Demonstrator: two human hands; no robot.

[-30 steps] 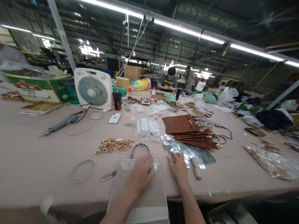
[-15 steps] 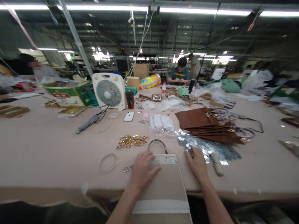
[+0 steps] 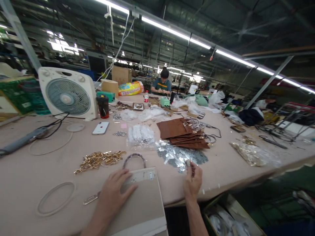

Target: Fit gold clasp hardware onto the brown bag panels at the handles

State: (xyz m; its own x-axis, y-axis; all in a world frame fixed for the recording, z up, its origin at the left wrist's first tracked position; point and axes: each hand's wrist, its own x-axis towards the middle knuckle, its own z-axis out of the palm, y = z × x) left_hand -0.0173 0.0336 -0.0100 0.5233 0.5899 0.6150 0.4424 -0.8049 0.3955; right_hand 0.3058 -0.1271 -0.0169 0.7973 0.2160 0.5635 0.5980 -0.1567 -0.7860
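My left hand lies flat with spread fingers on the upper left part of a beige bag panel. A curved, wrapped handle sticks out beyond the panel's far edge, and a metal clasp shows beside my left wrist. To the right, my right hand is closed at the near edge of a heap of small silver metal plates. A pale tip shows at its fingers, apparently the end of a small light roll; the remainder is hidden by the hand.
Gold hardware lies in a pile beyond the panel. Brown leather pieces with handles are stacked behind the plates. A phone, a fan and a soldering-iron-like tool stand left. A co-worker sits across the table.
The view has swung right and tilted. My right hand has moved to where the light roll lay and closed; the roll no longer shows on the table. My left hand stays on the panel.
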